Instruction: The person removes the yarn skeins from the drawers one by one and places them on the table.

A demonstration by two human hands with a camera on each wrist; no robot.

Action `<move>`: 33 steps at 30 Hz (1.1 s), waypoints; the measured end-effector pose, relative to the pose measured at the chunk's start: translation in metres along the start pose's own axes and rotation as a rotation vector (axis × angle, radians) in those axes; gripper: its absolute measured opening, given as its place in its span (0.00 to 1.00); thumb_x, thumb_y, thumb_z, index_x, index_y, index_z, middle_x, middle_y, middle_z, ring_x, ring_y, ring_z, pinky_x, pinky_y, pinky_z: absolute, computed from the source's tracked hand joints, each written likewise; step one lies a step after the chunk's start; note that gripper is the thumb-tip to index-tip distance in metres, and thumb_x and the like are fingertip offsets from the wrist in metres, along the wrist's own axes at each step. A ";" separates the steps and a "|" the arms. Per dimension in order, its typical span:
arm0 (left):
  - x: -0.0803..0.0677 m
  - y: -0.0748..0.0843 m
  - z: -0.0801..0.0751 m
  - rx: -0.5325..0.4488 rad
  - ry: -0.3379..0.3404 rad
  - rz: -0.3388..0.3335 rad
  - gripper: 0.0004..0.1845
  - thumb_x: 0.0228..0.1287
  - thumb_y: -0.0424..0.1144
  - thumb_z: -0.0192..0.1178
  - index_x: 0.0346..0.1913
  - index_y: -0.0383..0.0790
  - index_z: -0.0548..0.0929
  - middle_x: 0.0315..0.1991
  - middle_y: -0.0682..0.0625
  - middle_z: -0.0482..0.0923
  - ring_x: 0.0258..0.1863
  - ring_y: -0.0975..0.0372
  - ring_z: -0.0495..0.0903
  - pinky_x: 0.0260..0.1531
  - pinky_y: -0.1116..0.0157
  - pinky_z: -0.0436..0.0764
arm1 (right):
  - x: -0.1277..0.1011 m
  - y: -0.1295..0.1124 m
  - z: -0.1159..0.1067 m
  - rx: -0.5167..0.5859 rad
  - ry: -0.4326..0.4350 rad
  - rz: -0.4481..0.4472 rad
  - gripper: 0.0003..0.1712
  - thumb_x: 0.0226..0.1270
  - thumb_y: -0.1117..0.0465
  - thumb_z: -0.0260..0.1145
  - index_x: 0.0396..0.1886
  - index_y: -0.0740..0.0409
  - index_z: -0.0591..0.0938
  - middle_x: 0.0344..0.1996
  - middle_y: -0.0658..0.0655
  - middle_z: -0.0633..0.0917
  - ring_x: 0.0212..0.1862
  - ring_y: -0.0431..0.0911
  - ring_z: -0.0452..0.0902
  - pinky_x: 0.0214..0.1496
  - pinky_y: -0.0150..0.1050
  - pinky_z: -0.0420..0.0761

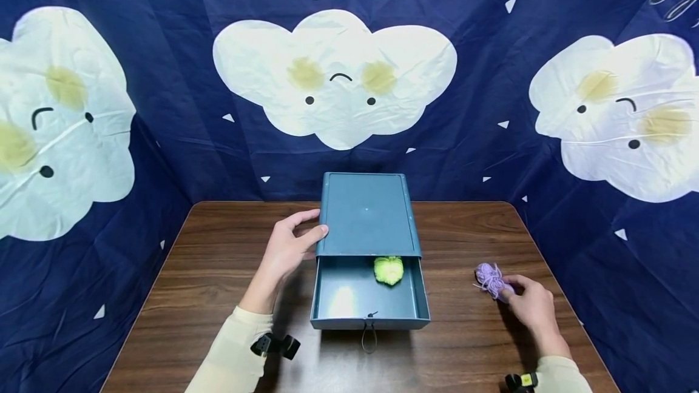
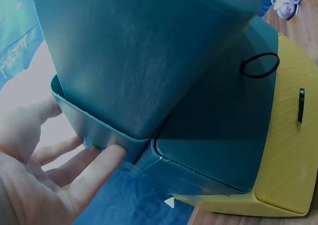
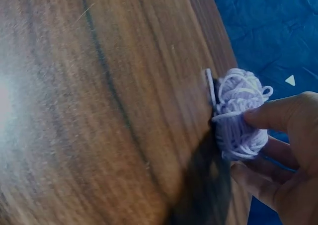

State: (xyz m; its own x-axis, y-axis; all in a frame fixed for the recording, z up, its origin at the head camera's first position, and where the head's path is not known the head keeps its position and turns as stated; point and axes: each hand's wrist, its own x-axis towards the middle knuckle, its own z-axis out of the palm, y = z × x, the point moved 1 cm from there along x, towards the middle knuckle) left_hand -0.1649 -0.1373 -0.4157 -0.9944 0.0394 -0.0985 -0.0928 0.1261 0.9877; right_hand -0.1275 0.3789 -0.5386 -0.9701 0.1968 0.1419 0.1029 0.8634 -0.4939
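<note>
A teal box (image 1: 366, 214) stands mid-table with its drawer (image 1: 355, 302) pulled out toward me. A green yarn ball (image 1: 389, 270) lies at the back of the drawer. My left hand (image 1: 308, 232) rests against the box's left side with straight fingers (image 2: 94, 165) touching the wall (image 2: 139, 71). To the right, a purple yarn ball (image 1: 489, 278) sits on the wood. My right hand (image 1: 513, 293) pinches it between thumb and fingers (image 3: 278, 113), as the right wrist view shows up close on the purple yarn ball (image 3: 241, 111).
The brown wooden table (image 1: 218, 272) is ringed by a dark blue cloth with cloud faces (image 1: 333, 77). A thin black cord loop (image 1: 370, 332) hangs from the drawer front. The purple ball lies near the table's right edge (image 1: 551, 284).
</note>
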 end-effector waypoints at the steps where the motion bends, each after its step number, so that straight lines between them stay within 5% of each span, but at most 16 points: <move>1: 0.000 0.000 0.000 0.000 -0.001 0.001 0.30 0.67 0.46 0.71 0.70 0.44 0.77 0.62 0.38 0.81 0.46 0.56 0.88 0.43 0.51 0.89 | 0.000 -0.001 -0.001 0.001 -0.005 -0.007 0.14 0.62 0.63 0.72 0.48 0.60 0.89 0.46 0.70 0.88 0.50 0.72 0.81 0.48 0.64 0.75; 12: -0.001 -0.001 -0.001 -0.009 -0.001 0.008 0.30 0.67 0.46 0.71 0.69 0.44 0.78 0.61 0.38 0.81 0.45 0.57 0.88 0.41 0.52 0.89 | 0.010 -0.041 -0.024 0.018 0.113 -0.193 0.18 0.57 0.67 0.76 0.49 0.62 0.88 0.43 0.68 0.87 0.44 0.64 0.85 0.45 0.61 0.78; 16: 0.000 0.000 -0.001 -0.009 -0.003 0.007 0.30 0.67 0.46 0.71 0.69 0.44 0.78 0.61 0.38 0.82 0.44 0.57 0.88 0.42 0.51 0.89 | 0.010 -0.064 -0.032 0.032 0.153 -0.252 0.19 0.55 0.68 0.77 0.50 0.59 0.89 0.40 0.62 0.89 0.40 0.59 0.86 0.41 0.46 0.82; 22: 0.001 0.000 0.000 -0.019 -0.002 0.006 0.30 0.67 0.45 0.71 0.69 0.44 0.77 0.62 0.38 0.81 0.44 0.57 0.88 0.42 0.52 0.89 | 0.004 -0.100 -0.042 0.078 0.200 -0.357 0.21 0.55 0.69 0.78 0.50 0.55 0.90 0.40 0.55 0.90 0.38 0.52 0.85 0.39 0.18 0.72; 33: 0.001 0.000 0.000 -0.015 -0.001 -0.002 0.30 0.67 0.45 0.70 0.70 0.44 0.77 0.62 0.38 0.81 0.45 0.57 0.88 0.42 0.51 0.89 | -0.011 -0.158 -0.057 0.209 0.176 -0.543 0.23 0.53 0.71 0.79 0.51 0.53 0.90 0.41 0.48 0.89 0.37 0.45 0.87 0.40 0.19 0.80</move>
State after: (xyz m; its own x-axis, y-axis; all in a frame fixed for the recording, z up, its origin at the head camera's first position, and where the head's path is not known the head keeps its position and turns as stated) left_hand -0.1660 -0.1370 -0.4160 -0.9942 0.0401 -0.1001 -0.0951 0.1118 0.9892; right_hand -0.1205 0.2662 -0.4135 -0.8191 -0.1572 0.5517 -0.4594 0.7556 -0.4668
